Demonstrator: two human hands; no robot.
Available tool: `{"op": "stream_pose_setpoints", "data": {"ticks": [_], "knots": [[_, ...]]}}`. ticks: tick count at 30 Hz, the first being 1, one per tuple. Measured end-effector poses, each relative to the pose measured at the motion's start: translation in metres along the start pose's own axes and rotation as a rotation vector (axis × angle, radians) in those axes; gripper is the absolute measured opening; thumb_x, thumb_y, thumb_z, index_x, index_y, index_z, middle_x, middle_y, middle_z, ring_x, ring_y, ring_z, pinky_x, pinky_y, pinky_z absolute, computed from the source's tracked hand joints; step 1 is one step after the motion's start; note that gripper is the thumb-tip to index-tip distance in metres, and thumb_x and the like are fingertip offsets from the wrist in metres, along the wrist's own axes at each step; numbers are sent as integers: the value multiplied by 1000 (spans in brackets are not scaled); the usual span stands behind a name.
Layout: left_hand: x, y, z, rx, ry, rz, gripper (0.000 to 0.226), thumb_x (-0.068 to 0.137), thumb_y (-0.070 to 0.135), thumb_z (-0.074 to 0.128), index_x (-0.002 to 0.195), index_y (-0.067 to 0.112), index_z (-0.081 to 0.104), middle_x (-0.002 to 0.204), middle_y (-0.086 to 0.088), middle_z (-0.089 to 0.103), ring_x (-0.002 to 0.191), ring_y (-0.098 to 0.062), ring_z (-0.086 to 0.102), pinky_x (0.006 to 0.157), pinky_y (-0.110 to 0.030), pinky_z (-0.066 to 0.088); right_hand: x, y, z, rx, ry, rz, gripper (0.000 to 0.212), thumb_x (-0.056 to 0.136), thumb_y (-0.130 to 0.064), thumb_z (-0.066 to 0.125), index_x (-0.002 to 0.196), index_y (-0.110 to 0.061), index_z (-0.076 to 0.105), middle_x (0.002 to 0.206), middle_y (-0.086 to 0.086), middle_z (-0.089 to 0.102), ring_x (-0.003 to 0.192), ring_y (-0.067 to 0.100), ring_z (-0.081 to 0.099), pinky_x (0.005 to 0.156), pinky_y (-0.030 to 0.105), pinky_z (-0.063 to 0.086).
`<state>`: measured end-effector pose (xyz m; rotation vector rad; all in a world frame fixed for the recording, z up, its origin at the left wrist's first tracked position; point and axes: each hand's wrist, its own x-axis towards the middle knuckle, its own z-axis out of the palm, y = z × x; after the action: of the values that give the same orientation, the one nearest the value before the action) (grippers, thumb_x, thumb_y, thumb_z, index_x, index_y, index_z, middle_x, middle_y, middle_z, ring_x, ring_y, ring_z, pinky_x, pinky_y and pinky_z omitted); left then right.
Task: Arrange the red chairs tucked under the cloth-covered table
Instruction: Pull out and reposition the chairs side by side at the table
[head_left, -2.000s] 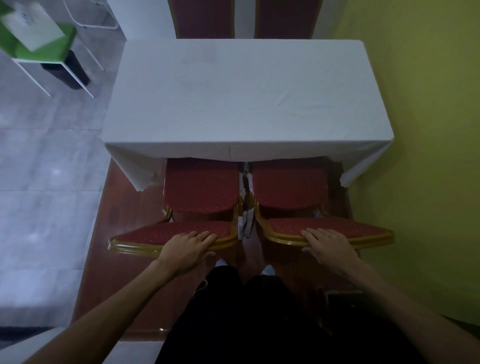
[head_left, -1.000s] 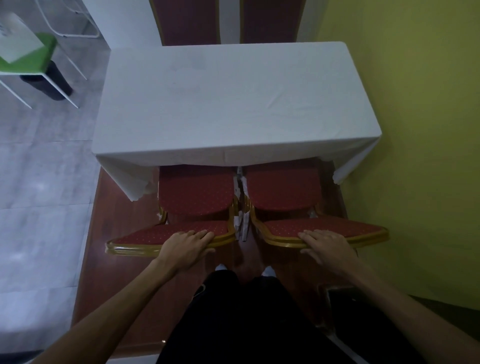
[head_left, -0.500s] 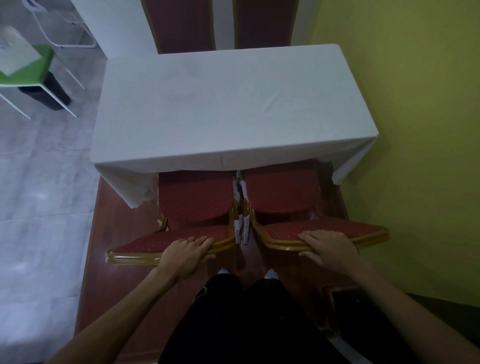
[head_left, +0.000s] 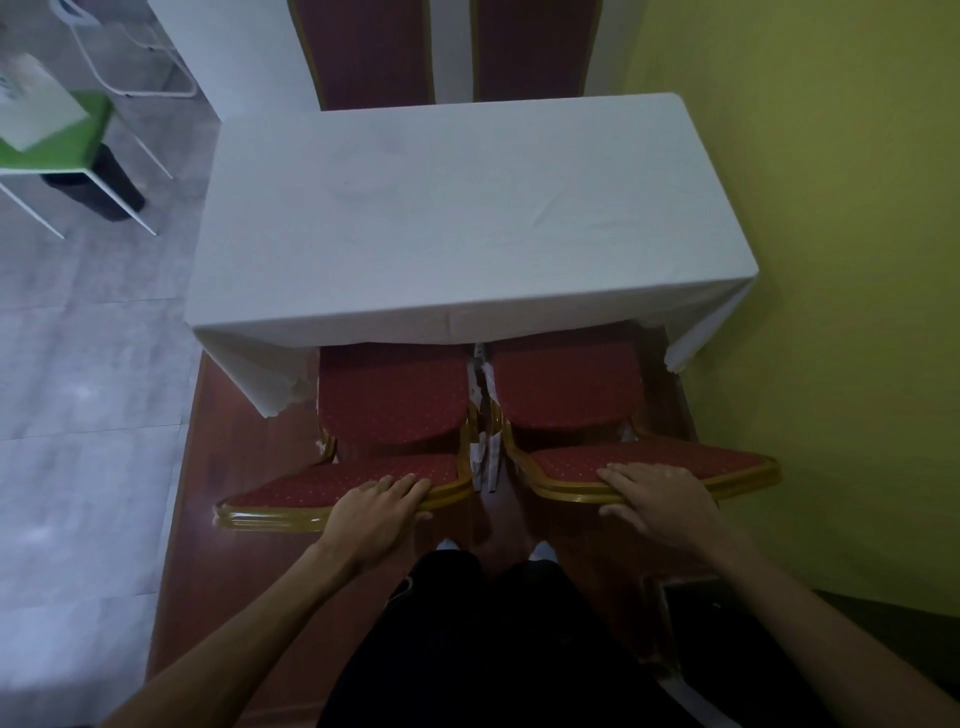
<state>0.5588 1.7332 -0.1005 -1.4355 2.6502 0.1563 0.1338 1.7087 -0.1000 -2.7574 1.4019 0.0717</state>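
Dim room, yellow-green wall (head_left: 831, 260) at right, grey tiled floor (head_left: 78, 389) at left, reddish wood-look floor strip (head_left: 218, 545) in the foreground, small green table (head_left: 67, 150) on white legs far left, white paper (head_left: 31, 104) on it, black bin (head_left: 104, 192) beneath, white wire-frame chair (head_left: 156, 95) and white wall (head_left: 234, 52) behind.

Chairs (head_left: 395, 400) half under tablecloth (head_left: 457, 208), far chairbacks (head_left: 371, 52) cropped

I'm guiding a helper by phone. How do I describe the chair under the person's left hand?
Find the white-clothed table beside the yellow wall. Two red, gold-framed chairs tuck under its near edge. It is the left chair, held by the left hand, away from the wall; the right chair sits wall-side.
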Motion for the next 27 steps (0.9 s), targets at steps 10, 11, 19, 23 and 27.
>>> {"op": "stream_pose_setpoints", "data": {"ticks": [10,11,19,23,27], "knots": [[-2,3,-7,2,30,-5,52,95,50,32,118,19,67,108,-1,73,81,-19,72,59,-28,58,-1,-2,2,14,-57,46,66,97,-68,28,128,-22,64,121,-2,70,99,17,70,74,34,59],[-2,4,-8,-2,26,-7,52,95,50,32,118,19,66,109,-1,73,82,-19,73,59,-28,58,-1,-2,1,13,-60,48,66,97,-68,28,128,-22,64,121,-1,70,99,17,70,74,34,59],[-2,4,-9,-35,7,-27,51,96,51,31,117,20,66,110,-1,73,83,-19,72,59,-29,59,-1,-7,3,-50,-77,53,64,96,-64,31,125,-18,65,118,2,71,94,21,71,67,35,59],[-2,4,-8,-55,-15,-37,51,96,52,31,119,20,64,113,-1,72,85,-18,72,60,-29,59,0,-5,8,-75,-111,42,66,97,-63,27,124,-14,63,116,6,70,88,24,71,64,37,59],[-3,5,-10,-67,-21,-45,51,96,52,32,119,20,64,113,0,72,88,-17,72,64,-29,59,1,-4,10,-78,-127,38,69,98,-64,23,124,-14,62,113,5,70,85,24,71,63,37,58]]}}
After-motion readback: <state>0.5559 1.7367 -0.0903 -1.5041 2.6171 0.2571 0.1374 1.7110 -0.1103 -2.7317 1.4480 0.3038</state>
